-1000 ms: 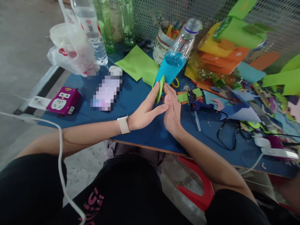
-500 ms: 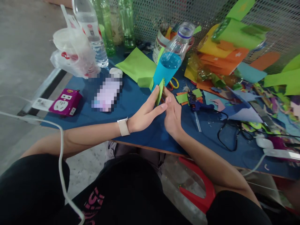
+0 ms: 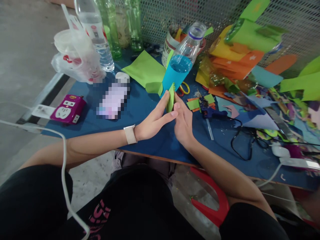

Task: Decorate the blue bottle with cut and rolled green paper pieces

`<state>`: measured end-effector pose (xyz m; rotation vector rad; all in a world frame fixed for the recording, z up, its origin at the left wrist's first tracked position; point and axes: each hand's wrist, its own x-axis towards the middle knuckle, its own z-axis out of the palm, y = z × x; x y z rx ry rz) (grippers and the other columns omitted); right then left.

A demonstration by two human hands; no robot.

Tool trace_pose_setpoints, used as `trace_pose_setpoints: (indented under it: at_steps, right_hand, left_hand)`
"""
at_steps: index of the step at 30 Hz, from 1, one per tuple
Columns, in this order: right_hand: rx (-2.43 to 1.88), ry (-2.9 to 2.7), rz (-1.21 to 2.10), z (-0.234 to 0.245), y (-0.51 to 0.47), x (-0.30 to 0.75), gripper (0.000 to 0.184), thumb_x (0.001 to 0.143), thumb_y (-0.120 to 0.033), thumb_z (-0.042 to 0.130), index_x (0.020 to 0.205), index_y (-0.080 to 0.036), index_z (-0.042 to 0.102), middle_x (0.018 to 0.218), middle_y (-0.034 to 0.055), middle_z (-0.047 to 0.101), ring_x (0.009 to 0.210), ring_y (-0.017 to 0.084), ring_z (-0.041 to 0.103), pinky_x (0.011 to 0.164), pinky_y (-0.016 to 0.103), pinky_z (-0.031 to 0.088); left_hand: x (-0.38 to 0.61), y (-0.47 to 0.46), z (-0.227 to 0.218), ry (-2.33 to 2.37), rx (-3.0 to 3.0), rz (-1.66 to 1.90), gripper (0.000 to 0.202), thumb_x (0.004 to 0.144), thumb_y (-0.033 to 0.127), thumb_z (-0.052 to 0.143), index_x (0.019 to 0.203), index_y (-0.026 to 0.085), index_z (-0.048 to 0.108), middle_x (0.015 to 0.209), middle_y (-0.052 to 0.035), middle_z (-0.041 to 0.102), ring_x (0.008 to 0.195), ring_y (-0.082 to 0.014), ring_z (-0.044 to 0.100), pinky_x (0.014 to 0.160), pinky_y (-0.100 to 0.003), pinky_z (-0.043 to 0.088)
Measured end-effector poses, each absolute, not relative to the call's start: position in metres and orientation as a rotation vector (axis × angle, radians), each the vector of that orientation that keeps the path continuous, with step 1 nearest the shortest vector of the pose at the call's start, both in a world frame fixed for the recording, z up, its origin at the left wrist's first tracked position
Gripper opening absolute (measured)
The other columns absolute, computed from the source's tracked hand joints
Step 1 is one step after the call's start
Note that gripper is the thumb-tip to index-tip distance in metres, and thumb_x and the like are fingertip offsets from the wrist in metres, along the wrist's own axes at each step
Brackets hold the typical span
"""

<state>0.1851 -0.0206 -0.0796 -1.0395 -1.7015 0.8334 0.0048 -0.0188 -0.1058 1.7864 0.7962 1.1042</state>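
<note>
Seated at a blue table (image 3: 150,146), with a white cable (image 3: 63,160) across the lap at 7 o'clock and a red stool (image 3: 212,200) below at 5 o'clock, a person brings both bare hands together over the near edge of the tabletop. The left hand (image 3: 152,121), with a pale watch (image 3: 130,134) on its wrist, and the right hand (image 3: 183,123) face each other palm to palm, fingers straight and close together. They press a small green foam piece (image 3: 171,96) between them. The piece stands on edge, sandwiched between the left fingertips (image 3: 165,100) and the right fingertips (image 3: 177,100), with its top showing just above both. At 3 o'clock from the hands a blue glue gun (image 3: 208,111) lies near the right hand, and well apart at 9 o'clock sits a purple power strip (image 3: 67,110). Just beyond the foam piece, at 12 o'clock, a clear bottle (image 3: 183,63) with a blue sleeve leans away to 1 o'clock. Whether the piece touches the sleeve cannot be told. Yellow-handled scissors (image 3: 185,88) lie beside the bottle's base, and a green sheet (image 3: 145,68) lies at 11 o'clock. Farther off, a water bottle (image 3: 96,33) and a plastic bag (image 3: 75,53) stand at 10 o'clock. Stacked coloured sheets (image 3: 237,50) fill the far right against a metal mesh (image 3: 160,16).
</note>
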Motion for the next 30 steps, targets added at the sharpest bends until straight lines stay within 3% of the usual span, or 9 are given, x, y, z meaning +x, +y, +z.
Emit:
trace_pose_setpoints:
  at_steps: [10, 13, 17, 22, 30]
  right_hand:
    - [-1.004, -1.674, 0.776, -0.082, -0.02, 0.182, 0.058, 0.119, -0.073, 0.049, 0.161, -0.041, 0.072, 0.159, 0.0052, 0.077, 0.163, 0.031, 0.065, 0.139, 0.061, 0.053]
    - [-1.01, -1.638, 0.753, -0.081, -0.02, 0.181, 0.056, 0.119, -0.071, 0.052, 0.153, -0.035, 0.077, 0.157, 0.0075, 0.079, 0.16, 0.032, 0.067, 0.139, 0.061, 0.052]
    - [-1.015, -1.629, 0.709, -0.081, -0.02, 0.181, 0.059, 0.118, -0.074, 0.052, 0.152, -0.033, 0.077, 0.166, 0.009, 0.073, 0.16, 0.033, 0.067, 0.142, 0.064, 0.047]
    - [-1.048, -1.642, 0.67, -0.081, -0.019, 0.183, 0.058, 0.117, -0.076, 0.05, 0.149, -0.035, 0.077, 0.157, 0.0089, 0.076, 0.159, 0.034, 0.064, 0.144, 0.065, 0.043]
    - [-1.075, -1.671, 0.647, -0.08, -0.019, 0.185, 0.055, 0.117, -0.075, 0.05, 0.143, -0.036, 0.079, 0.145, 0.0097, 0.078, 0.146, 0.034, 0.071, 0.134, 0.064, 0.054]
  left_hand:
    - [0.009, -0.02, -0.105, 0.834, 1.756, 1.174, 0.072, 0.123, 0.072, 0.04, 0.187, 0.041, 0.035, 0.193, -0.0021, 0.038, 0.187, -0.0366, 0.019, 0.154, -0.064, 0.022]
    - [0.008, -0.021, -0.102, 0.903, 1.759, 1.218, 0.07, 0.121, 0.074, 0.045, 0.181, 0.038, 0.048, 0.188, -0.0076, 0.043, 0.184, -0.0382, 0.029, 0.154, -0.062, 0.026]
    - [0.005, -0.021, -0.097, 0.931, 1.746, 1.246, 0.073, 0.119, 0.076, 0.046, 0.175, 0.031, 0.056, 0.176, -0.0141, 0.051, 0.174, -0.034, 0.045, 0.151, -0.053, 0.033]
    - [0.005, -0.021, -0.094, 0.963, 1.739, 1.269, 0.072, 0.119, 0.076, 0.048, 0.172, 0.03, 0.061, 0.165, -0.0139, 0.055, 0.165, -0.0335, 0.052, 0.146, -0.052, 0.039]
    - [0.004, -0.022, -0.093, 0.947, 1.75, 1.258, 0.074, 0.118, 0.076, 0.051, 0.173, 0.028, 0.059, 0.163, -0.0162, 0.055, 0.162, -0.0345, 0.054, 0.146, -0.056, 0.039]
